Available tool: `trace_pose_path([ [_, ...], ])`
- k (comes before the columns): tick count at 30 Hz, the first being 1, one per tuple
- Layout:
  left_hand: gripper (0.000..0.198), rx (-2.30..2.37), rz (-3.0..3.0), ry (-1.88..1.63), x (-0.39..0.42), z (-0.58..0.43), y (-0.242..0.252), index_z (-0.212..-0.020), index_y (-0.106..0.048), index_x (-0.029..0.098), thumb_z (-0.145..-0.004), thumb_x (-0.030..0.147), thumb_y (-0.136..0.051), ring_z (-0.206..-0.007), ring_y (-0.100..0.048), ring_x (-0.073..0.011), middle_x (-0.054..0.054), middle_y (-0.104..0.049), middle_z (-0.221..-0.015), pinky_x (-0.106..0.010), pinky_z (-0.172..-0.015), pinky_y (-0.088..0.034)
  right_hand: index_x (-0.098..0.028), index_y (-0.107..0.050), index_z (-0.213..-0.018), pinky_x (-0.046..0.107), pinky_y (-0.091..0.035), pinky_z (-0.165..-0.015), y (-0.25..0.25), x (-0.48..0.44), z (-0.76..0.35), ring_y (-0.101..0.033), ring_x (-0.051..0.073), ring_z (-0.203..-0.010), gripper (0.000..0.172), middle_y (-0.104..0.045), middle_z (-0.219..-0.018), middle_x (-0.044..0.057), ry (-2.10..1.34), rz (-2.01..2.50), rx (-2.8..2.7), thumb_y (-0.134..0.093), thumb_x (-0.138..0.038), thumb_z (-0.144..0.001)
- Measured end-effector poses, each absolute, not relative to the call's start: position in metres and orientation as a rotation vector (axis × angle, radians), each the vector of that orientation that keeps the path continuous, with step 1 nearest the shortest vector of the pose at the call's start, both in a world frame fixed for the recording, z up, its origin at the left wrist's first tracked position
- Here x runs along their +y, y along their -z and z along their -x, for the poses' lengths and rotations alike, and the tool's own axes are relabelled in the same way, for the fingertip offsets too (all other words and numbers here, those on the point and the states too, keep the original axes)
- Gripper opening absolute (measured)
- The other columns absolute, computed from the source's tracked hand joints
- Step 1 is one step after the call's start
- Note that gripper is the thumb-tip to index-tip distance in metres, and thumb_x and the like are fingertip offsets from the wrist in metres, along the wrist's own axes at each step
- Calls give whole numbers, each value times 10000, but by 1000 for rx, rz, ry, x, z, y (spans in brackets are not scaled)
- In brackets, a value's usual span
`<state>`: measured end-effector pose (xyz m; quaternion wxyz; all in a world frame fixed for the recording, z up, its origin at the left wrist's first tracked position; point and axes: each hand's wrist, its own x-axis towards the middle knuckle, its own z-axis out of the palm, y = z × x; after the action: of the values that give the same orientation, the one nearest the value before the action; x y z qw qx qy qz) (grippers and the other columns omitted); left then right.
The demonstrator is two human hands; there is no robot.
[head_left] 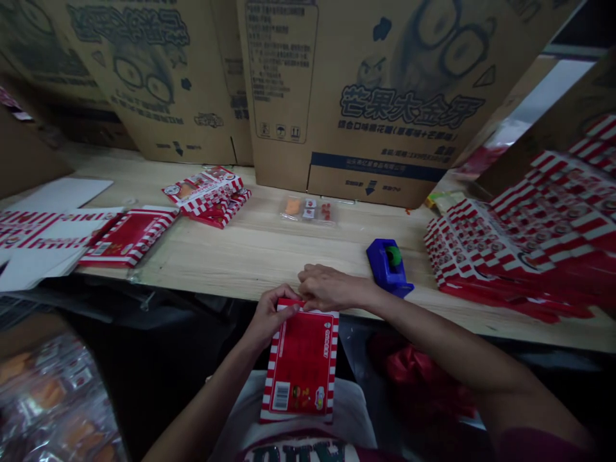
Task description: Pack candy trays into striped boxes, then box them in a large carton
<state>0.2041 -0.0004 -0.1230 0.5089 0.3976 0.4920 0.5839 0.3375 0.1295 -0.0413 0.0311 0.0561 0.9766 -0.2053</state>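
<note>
A flat red box [305, 359] with striped red-and-white edges and a barcode stands between my body and the table edge. My left hand [274, 317] grips its top left corner, thumb on the front face. At the top edge of the box, my right hand [327, 289] has its fingers curled down and pressed together; what they pinch, if anything, is hidden. To the right of that hand sits a blue tape dispenser [389, 266] with a green core. Beyond both hands lies a clear tray [308, 210] with orange, white and red pieces.
Striped boxes [212, 192] lie at the back left, near flat printed card sheets [52, 231]. Finished-looking boxes are stacked [520, 237] on the right. Large cardboard cartons [346, 96] line the back. A container of clear packs [52, 398] is at lower left.
</note>
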Motion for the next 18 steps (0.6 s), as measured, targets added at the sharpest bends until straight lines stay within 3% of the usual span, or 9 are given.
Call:
trace_pose_path([
  [4, 128, 1177, -938, -1422, -4, -202, 123, -748, -618, 152, -720, 229, -716, -700, -536, -126, 10, -592, -753, -222, -671, -402, -145, -641, -771, 268, -348, -647, 51, 123, -341, -540, 186, -738, 244, -615, -775, 58, 600, -322, 2952, -741, -367, -772],
  [8, 126, 1212, -994, -1416, -9, -199, 118, -768, -628, 151, -736, 237, -714, -766, -556, -149, -7, -596, -798, -249, -728, -415, -138, -613, -946, 240, -340, -602, 67, 127, -348, -534, 146, -663, 451, -607, -717, -4, 1235, -534, 2755, -771, -485, -705],
  [11, 123, 1242, -1106, -1415, -13, -197, 113, -788, -647, 150, -765, 256, -703, -796, -558, -157, -22, -600, -824, -260, -754, -416, -138, -603, -769, 210, -310, -532, 82, 130, -349, -464, 87, -550, 439, -546, -610, -55, 1864, -553, 2271, -762, -534, -670],
  [15, 135, 1267, -1138, -1425, -18, -195, 110, -819, -654, 156, -793, 286, -683, -837, -576, -172, -35, -611, -864, -273, -788, -436, -148, -528, -621, 194, -272, -458, 98, 125, -347, -404, 50, -444, 451, -492, -508, -85, 2301, -757, 1671, -810, -499, -603],
  [18, 354, 1272, -962, -1462, -31, -199, 117, -1084, -610, 204, -763, 304, -720, -948, -602, -205, -54, -635, -1028, -303, -853, -462, -142, -554, -625, 195, -337, -463, 103, 122, -346, -479, 66, -448, 426, -552, -519, -67, 2484, -831, 1400, -859, -424, -532],
])
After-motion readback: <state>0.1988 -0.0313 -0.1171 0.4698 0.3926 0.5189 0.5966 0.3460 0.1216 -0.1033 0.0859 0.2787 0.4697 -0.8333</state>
